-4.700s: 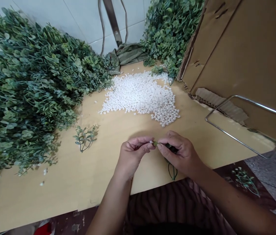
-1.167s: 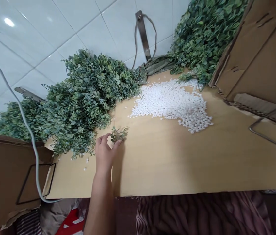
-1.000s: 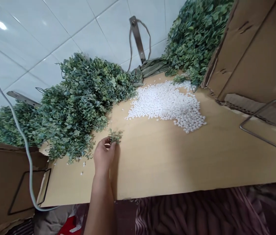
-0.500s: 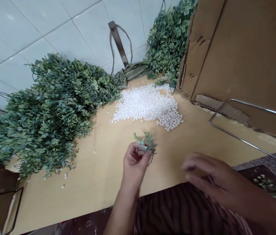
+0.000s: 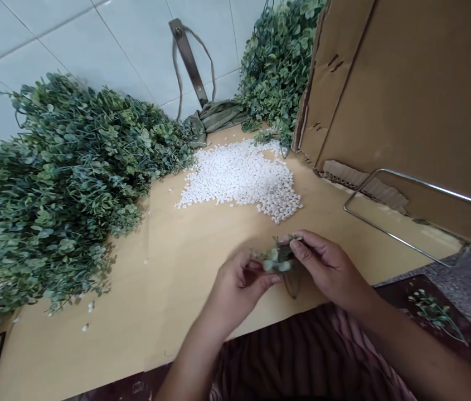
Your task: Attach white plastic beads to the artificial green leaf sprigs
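Left hand (image 5: 235, 284) and right hand (image 5: 331, 270) are together at one small leafy sprig (image 5: 276, 260), lifted over the near part of the desk (image 5: 193, 278). The right pinches the sprig's right side between thumb and finger; the left curls around the other side, thumb in front of the leaves, but blur hides whether its fingers are closed on them. A thin looped stem hangs below the leaves, between the two palms.

As far as can be judged, work on this sprig is under way and unfinished; no white piece can be clearly made out on it. To the right, on a dark surface beyond the desk's edge, lies another sprig with pale tips (image 5: 438, 314), which looks like a completed one. Much appears to be left: a broad spread of small white pieces (image 5: 239, 172) lies at the middle of the desk, with a large leafy heap (image 5: 59, 161) at the left and a second heap of greenery (image 5: 279, 67) at the back, beside upright cardboard (image 5: 411, 94).
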Tool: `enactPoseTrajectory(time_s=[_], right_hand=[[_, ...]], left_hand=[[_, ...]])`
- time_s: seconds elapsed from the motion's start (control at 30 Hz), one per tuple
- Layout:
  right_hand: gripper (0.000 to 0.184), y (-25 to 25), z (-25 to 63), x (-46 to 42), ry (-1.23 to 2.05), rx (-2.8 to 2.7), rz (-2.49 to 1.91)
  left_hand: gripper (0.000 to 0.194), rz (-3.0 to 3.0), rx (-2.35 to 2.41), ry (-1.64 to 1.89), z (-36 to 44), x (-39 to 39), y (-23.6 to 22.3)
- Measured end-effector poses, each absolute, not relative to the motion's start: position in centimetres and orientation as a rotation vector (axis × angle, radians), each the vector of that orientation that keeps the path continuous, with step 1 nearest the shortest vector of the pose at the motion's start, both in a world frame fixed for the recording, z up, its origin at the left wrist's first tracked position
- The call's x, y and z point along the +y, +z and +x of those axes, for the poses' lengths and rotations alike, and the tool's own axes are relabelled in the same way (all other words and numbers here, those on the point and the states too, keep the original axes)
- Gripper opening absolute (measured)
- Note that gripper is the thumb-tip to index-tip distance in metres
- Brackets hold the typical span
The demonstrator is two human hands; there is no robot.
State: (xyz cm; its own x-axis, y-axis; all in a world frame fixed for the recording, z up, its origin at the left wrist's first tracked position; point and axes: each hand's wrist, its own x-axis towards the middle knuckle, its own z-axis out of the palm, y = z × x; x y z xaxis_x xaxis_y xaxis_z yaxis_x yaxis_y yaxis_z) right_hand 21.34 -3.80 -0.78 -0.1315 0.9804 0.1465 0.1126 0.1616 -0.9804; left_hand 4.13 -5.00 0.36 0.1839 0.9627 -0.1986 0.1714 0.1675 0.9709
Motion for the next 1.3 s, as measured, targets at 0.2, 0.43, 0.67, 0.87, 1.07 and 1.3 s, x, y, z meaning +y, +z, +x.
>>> enactPoseTrajectory(time_s=[0.2,0.43,0.67,0.87,1.07,1.3], right_hand=[[0.034,-1.5,22.3,-3.9,1.046,-1.446,-1.182],[0.026,-2.1,21.7,-4.5,0.86,-1.645,-1.139],[0.021,-2.2,22.1,-4.7,0.886,-1.733,-1.105],[0.017,-2.1,22.1,-4.4,0.947,-1.772,-1.07],[0.02,-1.6,21.2,-4.0,0.963,-1.807,-1.083],[0.024,-1.1,19.8,-4.1,1.041,-1.806,-1.012]], left_hand=[[0.01,1.855,1.606,0.729,2.1,0.9,2.0],[0.018,2.292,1.739,0.423,6.7,5.2,0.5],[0.016,2.252,1.749,0.522,5.5,5.1,0.4],[0.005,1.553,1.567,0.908,3.1,3.0,0.5],[0.019,0.961,1.238,1.029,4.0,-1.9,1.9],[0.018,0.76,1.16,1.07,4.3,-3.5,0.4]])
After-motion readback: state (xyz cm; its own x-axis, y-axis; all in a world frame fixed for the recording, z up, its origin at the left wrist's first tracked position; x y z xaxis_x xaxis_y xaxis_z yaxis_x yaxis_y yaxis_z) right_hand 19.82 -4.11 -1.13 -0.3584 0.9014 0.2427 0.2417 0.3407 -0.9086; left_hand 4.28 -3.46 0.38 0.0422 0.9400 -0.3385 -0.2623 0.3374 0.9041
